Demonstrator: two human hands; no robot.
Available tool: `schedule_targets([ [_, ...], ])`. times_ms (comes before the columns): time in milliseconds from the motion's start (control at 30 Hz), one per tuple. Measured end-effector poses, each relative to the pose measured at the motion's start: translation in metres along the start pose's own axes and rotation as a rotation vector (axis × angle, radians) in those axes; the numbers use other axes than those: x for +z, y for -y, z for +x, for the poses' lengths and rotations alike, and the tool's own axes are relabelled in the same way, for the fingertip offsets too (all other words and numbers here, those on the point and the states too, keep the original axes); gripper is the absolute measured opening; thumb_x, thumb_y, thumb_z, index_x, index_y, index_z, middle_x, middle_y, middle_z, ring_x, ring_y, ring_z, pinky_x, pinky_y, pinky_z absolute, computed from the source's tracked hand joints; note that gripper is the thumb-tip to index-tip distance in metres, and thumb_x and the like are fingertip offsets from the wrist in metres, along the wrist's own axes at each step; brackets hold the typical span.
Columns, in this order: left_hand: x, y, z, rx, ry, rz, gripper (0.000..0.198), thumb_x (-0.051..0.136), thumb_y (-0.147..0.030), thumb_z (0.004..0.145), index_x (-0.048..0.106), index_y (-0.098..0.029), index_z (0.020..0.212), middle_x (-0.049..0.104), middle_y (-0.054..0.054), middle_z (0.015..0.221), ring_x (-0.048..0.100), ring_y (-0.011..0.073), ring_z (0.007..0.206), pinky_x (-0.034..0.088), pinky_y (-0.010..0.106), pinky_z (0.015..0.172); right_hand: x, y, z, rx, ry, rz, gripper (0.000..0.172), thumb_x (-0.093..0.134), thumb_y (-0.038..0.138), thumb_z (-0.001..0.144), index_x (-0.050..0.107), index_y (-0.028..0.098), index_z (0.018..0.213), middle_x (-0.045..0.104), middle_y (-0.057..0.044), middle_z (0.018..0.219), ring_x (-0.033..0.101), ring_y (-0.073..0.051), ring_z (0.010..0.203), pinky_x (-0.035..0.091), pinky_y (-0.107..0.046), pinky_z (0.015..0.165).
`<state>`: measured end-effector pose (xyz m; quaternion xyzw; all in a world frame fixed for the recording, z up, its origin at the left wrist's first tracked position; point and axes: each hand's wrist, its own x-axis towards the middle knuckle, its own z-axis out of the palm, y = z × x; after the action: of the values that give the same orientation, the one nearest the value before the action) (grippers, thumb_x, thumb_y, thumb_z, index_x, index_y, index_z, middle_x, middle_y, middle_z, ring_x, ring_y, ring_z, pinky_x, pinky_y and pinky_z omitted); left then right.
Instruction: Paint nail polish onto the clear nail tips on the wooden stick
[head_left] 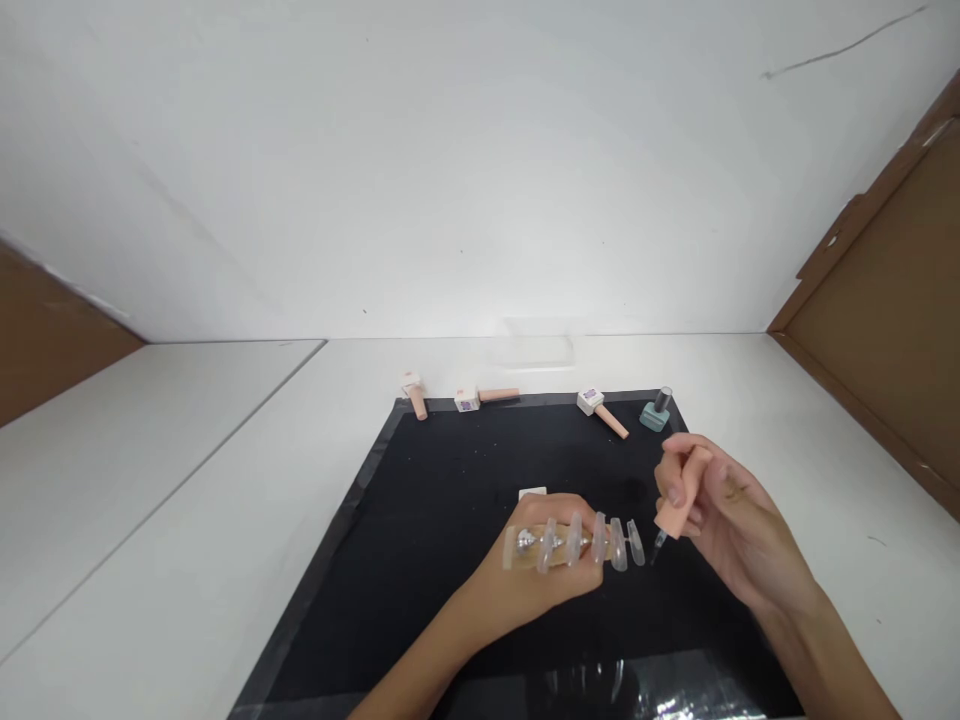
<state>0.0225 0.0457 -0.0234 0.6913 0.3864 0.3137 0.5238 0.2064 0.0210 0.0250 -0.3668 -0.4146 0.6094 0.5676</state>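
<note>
My left hand (555, 580) is closed around a wooden-looking holder (517, 565) that carries a row of several clear false nails (574, 540). Metal-looking bits show between the nails along the holder. In my right hand (735, 530), a nail polish brush (679, 505) is gripped by its peach-coloured cap. Its bristle end points down, a small distance to the right of the outermost false nail, apparently apart from it. A white block-like thing (532, 492) shows just behind my left hand, mostly hidden by it.
A black mat (450, 480) with taped edges covers the white table. Along its far edge lie peach-capped white bottles (466, 399) and a green bottle (655, 416) with a dark cap. Shiny clear plastic (675, 685) lies at the near edge. Brown panels (885, 270) flank the table.
</note>
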Motion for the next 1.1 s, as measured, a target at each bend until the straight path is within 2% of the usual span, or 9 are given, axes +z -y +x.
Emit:
schedule_targets([
  [133, 0.000, 0.001, 0.000, -0.009, 0.017, 0.002, 0.013, 0.058, -0.001, 0.057, 0.059, -0.015, 0.058, 0.058, -0.004, 0.059, 0.050, 0.0063, 0.050, 0.036, 0.015, 0.046, 0.002, -0.003, -0.001, 0.054, 0.008, 0.034, 0.024, 0.079, 0.034, 0.069, 0.070, 0.024, 0.089, 0.054, 0.003, 0.063, 0.050, -0.010, 0.054, 0.049, -0.020, 0.051],
  [233, 0.001, 0.003, -0.001, -0.018, 0.015, 0.029, 0.012, 0.059, -0.002, 0.058, 0.060, -0.015, 0.058, 0.060, -0.003, 0.061, 0.051, 0.0070, 0.052, 0.036, 0.015, 0.047, 0.001, -0.004, 0.000, 0.037, -0.015, 0.034, 0.016, 0.077, 0.036, 0.071, 0.071, 0.023, 0.078, 0.060, 0.000, 0.069, 0.055, -0.011, 0.059, 0.051, -0.022, 0.056],
  [367, 0.002, 0.004, -0.002, -0.034, 0.002, 0.025, 0.013, 0.059, -0.003, 0.059, 0.061, -0.015, 0.061, 0.060, -0.003, 0.061, 0.051, 0.0073, 0.052, 0.035, 0.015, 0.046, -0.003, -0.003, 0.002, -0.026, -0.032, -0.051, 0.020, 0.073, 0.041, 0.074, 0.070, 0.021, 0.071, 0.059, -0.002, 0.075, 0.053, -0.012, 0.059, 0.050, -0.023, 0.053],
  [467, 0.001, -0.002, -0.002, -0.053, -0.008, 0.036, 0.010, 0.059, -0.005, 0.061, 0.061, -0.015, 0.060, 0.059, -0.003, 0.059, 0.050, 0.0075, 0.051, 0.035, 0.015, 0.045, -0.004, -0.004, 0.001, -0.092, -0.046, -0.158, 0.020, 0.073, 0.041, 0.075, 0.070, 0.022, 0.082, 0.059, -0.002, 0.071, 0.054, -0.013, 0.058, 0.051, -0.024, 0.054],
  [633, -0.001, -0.010, -0.002, -0.003, -0.048, 0.060, 0.011, 0.057, -0.005, 0.063, 0.059, -0.015, 0.058, 0.056, -0.003, 0.057, 0.046, 0.0063, 0.050, 0.036, 0.015, 0.046, -0.002, -0.012, -0.005, -0.221, -0.062, -0.290, 0.023, 0.069, 0.036, 0.080, 0.068, 0.027, 0.101, 0.067, -0.003, 0.080, 0.064, -0.016, 0.071, 0.056, -0.027, 0.065],
  [933, -0.002, -0.011, 0.002, 0.147, -0.042, 0.098, 0.017, 0.054, 0.000, 0.058, 0.053, -0.016, 0.053, 0.055, -0.004, 0.056, 0.047, 0.0067, 0.050, 0.040, 0.017, 0.052, 0.005, -0.010, -0.007, -0.299, 0.063, -0.472, 0.020, 0.063, 0.030, 0.086, 0.066, 0.028, 0.105, 0.069, -0.001, 0.077, 0.067, -0.017, 0.074, 0.059, -0.028, 0.066],
  [1000, -0.003, -0.014, 0.002, 0.167, -0.032, 0.109, 0.017, 0.053, 0.000, 0.058, 0.051, -0.016, 0.052, 0.053, -0.005, 0.054, 0.046, 0.0066, 0.050, 0.041, 0.018, 0.054, 0.006, -0.010, -0.007, -0.338, 0.093, -0.528, 0.019, 0.060, 0.028, 0.087, 0.064, 0.028, 0.106, 0.068, -0.001, 0.074, 0.067, -0.017, 0.074, 0.059, -0.029, 0.066],
  [1100, -0.005, -0.019, 0.002, 0.166, -0.011, 0.139, 0.018, 0.052, -0.001, 0.059, 0.048, -0.017, 0.051, 0.050, -0.006, 0.052, 0.044, 0.0065, 0.049, 0.040, 0.019, 0.055, 0.006, -0.010, -0.008, -0.389, 0.127, -0.633, 0.020, 0.058, 0.024, 0.089, 0.063, 0.028, 0.108, 0.069, -0.002, 0.079, 0.067, -0.018, 0.073, 0.058, -0.029, 0.065],
])
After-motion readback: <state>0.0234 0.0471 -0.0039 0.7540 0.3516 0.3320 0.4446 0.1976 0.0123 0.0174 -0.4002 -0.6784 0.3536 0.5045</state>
